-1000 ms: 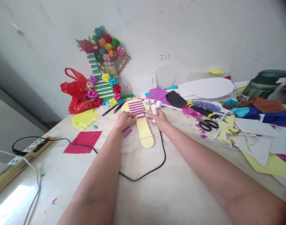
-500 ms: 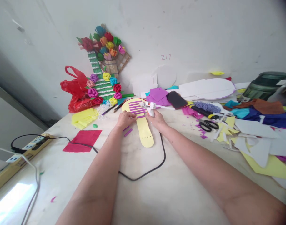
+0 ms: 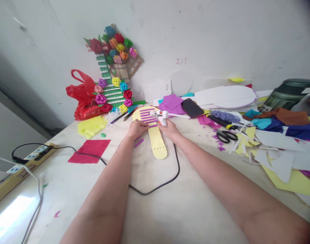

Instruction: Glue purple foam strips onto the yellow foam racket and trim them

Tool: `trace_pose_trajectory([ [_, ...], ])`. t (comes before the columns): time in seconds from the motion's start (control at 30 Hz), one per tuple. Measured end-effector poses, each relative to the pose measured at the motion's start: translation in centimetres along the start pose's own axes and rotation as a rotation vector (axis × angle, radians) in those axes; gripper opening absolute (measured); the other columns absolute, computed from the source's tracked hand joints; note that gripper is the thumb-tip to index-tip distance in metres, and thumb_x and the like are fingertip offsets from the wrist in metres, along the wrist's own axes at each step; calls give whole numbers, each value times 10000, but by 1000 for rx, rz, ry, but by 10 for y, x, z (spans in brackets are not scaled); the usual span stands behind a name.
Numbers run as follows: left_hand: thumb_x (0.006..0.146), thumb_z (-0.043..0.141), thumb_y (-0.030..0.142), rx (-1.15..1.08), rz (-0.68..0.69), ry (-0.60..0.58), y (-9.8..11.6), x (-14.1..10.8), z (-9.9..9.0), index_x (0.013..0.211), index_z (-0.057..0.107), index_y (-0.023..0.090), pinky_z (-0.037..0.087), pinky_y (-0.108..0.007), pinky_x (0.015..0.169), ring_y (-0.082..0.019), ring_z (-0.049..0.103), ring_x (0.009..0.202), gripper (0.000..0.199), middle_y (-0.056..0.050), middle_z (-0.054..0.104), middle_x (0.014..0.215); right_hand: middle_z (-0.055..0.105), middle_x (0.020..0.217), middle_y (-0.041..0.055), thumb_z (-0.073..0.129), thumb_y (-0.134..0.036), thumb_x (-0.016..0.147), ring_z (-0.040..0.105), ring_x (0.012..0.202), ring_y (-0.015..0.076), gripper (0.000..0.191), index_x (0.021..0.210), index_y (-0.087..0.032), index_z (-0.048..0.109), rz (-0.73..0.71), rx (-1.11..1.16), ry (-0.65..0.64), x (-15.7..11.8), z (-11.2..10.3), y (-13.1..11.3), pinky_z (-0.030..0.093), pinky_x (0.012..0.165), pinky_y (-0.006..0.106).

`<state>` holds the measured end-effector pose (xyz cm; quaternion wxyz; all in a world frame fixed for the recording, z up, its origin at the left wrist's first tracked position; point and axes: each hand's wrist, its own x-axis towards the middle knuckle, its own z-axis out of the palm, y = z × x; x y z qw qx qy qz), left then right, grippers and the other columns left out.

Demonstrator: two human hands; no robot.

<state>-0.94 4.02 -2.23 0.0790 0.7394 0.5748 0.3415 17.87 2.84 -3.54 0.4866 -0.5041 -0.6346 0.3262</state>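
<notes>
A yellow cutout with a rounded head and a long neck lies flat on the table. Several purple strips run across its wide part in parallel rows. In my right hand is a white hot glue gun, its nozzle pointing left over those strips. At the cutout's left edge, my left hand has its fingers pinched together; what they grip is too small to tell. Loose purple pieces lie just below that hand.
A black cord loops across the table below my hands. A red sheet lies left, near a power strip. Scissors, a phone and paper scraps spread right. A flower decoration stands against the wall.
The glue gun's nozzle has shifted slightly left over the purple strips. My left hand stays pinched at the cutout's edge. The whole view has moved a little.
</notes>
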Motion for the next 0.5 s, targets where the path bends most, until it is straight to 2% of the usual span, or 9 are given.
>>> trace_pose_trajectory([
  [0.5, 659, 690, 308, 37, -22, 21, 2, 0, 1, 783, 747, 200, 469, -290, 679, -208, 620, 743, 174, -69, 699, 786, 654, 946, 44, 582, -330, 705, 586, 861, 184, 378, 1057, -194, 586, -3, -32, -67, 1, -1, -2, 442, 781, 306],
])
